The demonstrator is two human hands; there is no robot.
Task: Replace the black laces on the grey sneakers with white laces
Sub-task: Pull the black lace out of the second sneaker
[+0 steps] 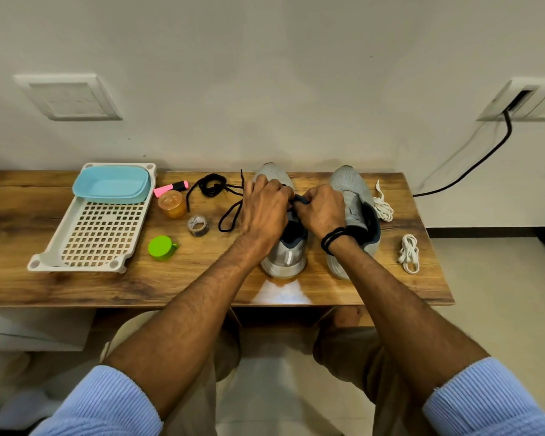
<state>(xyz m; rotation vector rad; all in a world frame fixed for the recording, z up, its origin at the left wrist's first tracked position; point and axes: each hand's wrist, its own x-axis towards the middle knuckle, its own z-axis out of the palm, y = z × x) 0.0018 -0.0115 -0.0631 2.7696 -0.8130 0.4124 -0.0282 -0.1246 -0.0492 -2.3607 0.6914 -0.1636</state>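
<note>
Your left hand (pixel 265 209) curls its fingers on the black lace (pixel 230 214), which trails left over the bench (pixel 202 278). Your right hand (pixel 321 212) pinches the dark tongue of the left sneaker (pixel 285 256). The right sneaker (pixel 356 190) stands just beside it. Both toes reach the far edge at the wall. White laces (pixel 409 253) lie near the right edge. Bare wood runs to the near edge.

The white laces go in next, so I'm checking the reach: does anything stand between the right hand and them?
Yes. The right sneaker stands between the right hand, which pinches the black lace over the left sneaker, and both white laces on the table beyond it.
</note>
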